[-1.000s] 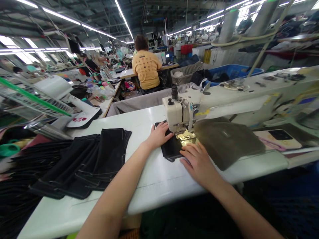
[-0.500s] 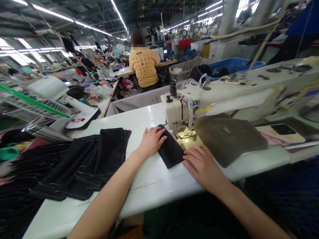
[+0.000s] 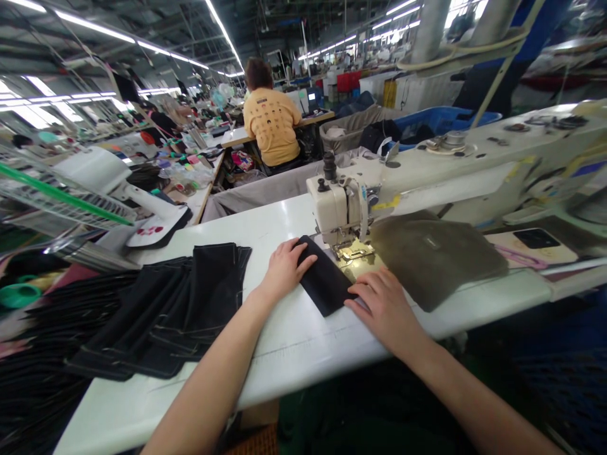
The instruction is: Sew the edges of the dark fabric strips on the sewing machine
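Observation:
A folded black fabric piece [image 3: 326, 281] lies on the white sewing table, just left of the needle area of a sewing machine [image 3: 334, 202]. My left hand [image 3: 283, 268] rests flat on its upper left part, fingers stretched and thumb apart. At its lower right edge, my right hand [image 3: 386, 309] has the thumb and fingertips closed on the fabric. Lamplight falls on the presser foot and metal plate [image 3: 355, 253] between the hands. Left of my left arm, several black fabric pieces with pale stitching [image 3: 190, 303] lie overlapped.
An olive-brown sheet [image 3: 436, 259] covers the table right of the needle. Beyond it lie a phone [image 3: 535, 238] and pink-handled scissors [image 3: 521, 258]. A dark fabric stack [image 3: 38, 354] is at far left. A co-worker in a yellow shirt [image 3: 272, 126] sits ahead, near a blue bin [image 3: 446, 120].
The black fabric piece and both hands show only a very slight shift. The view has moved a little. My hands keep their places on the fabric.

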`<state>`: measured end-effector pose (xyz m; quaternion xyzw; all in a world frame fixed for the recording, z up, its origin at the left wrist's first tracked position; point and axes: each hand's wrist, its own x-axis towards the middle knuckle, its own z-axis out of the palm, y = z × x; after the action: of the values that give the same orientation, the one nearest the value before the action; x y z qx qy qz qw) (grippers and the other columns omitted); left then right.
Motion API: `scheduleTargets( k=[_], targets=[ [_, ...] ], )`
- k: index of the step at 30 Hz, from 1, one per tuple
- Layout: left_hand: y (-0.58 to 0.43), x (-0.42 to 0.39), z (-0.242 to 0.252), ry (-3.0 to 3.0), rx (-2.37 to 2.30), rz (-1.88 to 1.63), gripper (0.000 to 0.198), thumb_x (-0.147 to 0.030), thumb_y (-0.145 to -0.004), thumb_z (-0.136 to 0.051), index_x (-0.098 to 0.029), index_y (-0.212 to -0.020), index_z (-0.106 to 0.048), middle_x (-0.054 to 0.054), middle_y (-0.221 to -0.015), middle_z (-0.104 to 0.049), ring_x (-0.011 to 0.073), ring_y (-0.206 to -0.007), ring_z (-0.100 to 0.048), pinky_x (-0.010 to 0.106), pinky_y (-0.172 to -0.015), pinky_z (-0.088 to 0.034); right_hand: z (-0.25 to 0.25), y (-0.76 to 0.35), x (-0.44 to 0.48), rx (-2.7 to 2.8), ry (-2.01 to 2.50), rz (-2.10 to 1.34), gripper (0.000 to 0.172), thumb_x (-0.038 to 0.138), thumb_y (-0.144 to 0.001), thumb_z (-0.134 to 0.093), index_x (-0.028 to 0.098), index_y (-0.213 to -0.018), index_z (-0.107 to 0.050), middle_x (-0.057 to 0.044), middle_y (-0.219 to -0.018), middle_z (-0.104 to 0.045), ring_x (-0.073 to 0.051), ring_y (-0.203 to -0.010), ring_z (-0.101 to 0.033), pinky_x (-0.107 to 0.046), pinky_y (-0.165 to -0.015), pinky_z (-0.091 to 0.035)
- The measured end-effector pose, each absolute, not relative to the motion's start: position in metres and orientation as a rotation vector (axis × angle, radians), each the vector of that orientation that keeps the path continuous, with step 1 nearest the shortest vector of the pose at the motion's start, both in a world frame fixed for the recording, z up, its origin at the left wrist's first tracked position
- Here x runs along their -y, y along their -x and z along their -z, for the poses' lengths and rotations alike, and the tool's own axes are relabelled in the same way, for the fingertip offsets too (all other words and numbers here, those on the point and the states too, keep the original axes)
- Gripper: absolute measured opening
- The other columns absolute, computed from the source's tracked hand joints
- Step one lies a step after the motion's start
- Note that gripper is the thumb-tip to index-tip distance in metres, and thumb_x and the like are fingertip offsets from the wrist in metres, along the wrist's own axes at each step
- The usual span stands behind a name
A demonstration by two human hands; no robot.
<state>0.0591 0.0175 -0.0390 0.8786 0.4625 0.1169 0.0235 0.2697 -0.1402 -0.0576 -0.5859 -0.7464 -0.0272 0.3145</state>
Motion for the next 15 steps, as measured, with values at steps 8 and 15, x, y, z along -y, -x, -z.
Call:
scheduleTargets(
  k=[8, 15],
  targets=[
    [-0.085, -0.019, 0.024, -2.737, -1.387, -0.227, 0.052, -0.059, -0.093, -0.051, -0.021, -0.127, -0.061, 0.013, -0.139, -0.056, 0.0334, -0.131, -0.047, 0.063, -0.117, -0.022, 0.057, -0.271, 0.142, 2.057, 1.446, 0.077, 0.017, 0.024, -0.097, -0.058, 0.021, -0.106, -0.072, -0.005, -0.114, -0.072, -0.026, -0.112, -0.058, -0.052, -0.111, -0.032],
    [-0.106, -0.038, 0.025, -2.739, -1.238, -0.175, 0.045, -0.047, -0.095, -0.052, -0.028, -0.137, -0.052, 0.009, -0.146, -0.051, 0.0327, -0.136, -0.043, 0.065, -0.115, -0.023, 0.058, -0.273, 0.139, 2.051, 1.498, 0.056, 0.021, 0.026, -0.097, -0.056, 0.02, -0.113, -0.07, -0.007, -0.116, -0.071, -0.026, -0.111, -0.057, -0.054, -0.112, -0.03]
  ],
)
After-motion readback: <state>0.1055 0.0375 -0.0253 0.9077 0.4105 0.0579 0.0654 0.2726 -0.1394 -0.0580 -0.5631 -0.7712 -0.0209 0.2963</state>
